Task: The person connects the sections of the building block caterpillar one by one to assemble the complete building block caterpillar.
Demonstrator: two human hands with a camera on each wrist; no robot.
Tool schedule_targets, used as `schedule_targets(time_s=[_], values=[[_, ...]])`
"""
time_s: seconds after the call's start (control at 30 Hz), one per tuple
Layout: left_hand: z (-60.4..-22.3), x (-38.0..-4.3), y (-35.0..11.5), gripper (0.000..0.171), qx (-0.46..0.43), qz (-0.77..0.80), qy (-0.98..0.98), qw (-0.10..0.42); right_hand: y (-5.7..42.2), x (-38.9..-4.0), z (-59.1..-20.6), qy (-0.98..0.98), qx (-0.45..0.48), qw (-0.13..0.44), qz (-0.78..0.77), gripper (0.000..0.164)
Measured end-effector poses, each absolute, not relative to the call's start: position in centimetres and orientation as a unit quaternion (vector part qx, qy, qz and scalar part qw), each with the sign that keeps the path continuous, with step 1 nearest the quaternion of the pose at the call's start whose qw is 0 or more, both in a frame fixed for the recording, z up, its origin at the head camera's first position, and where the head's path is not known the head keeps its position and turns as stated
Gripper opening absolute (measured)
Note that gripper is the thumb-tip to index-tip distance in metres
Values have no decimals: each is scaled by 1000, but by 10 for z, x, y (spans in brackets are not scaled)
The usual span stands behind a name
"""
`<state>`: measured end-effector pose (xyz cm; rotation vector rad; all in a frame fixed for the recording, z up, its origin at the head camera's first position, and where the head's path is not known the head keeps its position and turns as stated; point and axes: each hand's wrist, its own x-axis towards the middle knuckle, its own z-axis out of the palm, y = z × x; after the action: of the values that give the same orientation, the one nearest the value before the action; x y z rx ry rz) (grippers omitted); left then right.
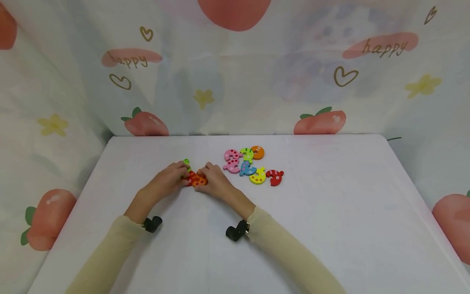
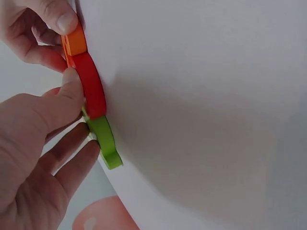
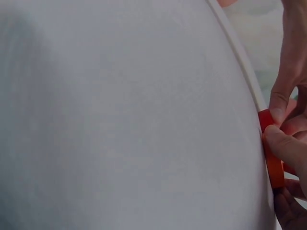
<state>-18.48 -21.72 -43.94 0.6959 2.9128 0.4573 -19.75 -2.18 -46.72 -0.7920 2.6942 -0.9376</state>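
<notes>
The fingers of the right hand pinch the orange spotted puzzle piece, thumb on its near side. The fingers of the left hand are set narrow about the red puzzle piece, the thumb on its near side and other fingertips reaching the green puzzle piece. The relation that seems to count is the seam between red and orange, right between the two hands: orange meets red on its right, green meets it on the far side, so the row bends, its long axis running from the far left toward the near right. It lies left of the middle of the surface, toward the far edge. Whether the seam is fully closed I cannot tell.

Farther out, to the right and nearer the right hand, lies a cluster of numbered pieces, the red striped piece closest to the surface's right edge.
</notes>
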Motion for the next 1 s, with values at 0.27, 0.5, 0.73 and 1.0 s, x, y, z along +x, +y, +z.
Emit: schedule_targets(time_s=[0.27, 0.5, 0.73, 1.0], values=[[-437, -186, -209, 19, 208, 139, 965, 76, -9, -189, -460, 908, -267, 124, -298, 44], [-436, -185, -209, 21, 203, 139, 966, 76, 32, -194, -439, 900, -245, 130, -337, 43], [-438, -186, -206, 24, 192, 145, 968, 72, 64, -202, -430, 919, -228, 77, -312, 49], [-438, -183, -197, 35, 171, 134, 975, 53, 72, -209, -437, 931, -217, 70, -285, 51]])
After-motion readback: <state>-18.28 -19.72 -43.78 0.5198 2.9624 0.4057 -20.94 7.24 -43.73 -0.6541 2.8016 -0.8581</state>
